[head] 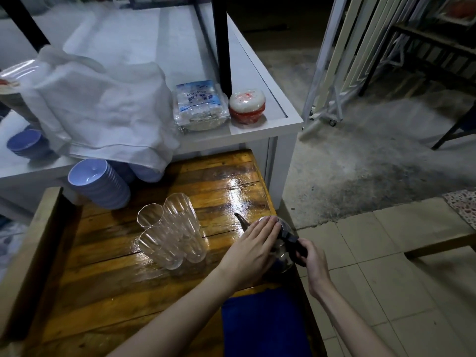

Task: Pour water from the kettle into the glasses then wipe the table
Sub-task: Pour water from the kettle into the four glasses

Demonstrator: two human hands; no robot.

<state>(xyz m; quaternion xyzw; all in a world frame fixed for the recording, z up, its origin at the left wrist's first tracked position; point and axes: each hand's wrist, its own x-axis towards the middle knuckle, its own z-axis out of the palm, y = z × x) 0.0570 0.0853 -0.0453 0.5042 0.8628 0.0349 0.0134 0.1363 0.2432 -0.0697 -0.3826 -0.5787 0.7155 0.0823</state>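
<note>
A shiny metal kettle with a thin dark spout stands at the right edge of the glossy wooden table. My left hand lies flat over its lid. My right hand is closed around its black handle. Three clear ribbed glasses stand clustered just left of the kettle; they look empty. A blue cloth lies on the table's near right corner, below my left forearm.
A stack of blue bowls lies tilted behind the glasses. Beyond it, a white counter holds a white cloth bundle, a plastic packet and a red-and-white tub. To the right lie tiled floor and concrete.
</note>
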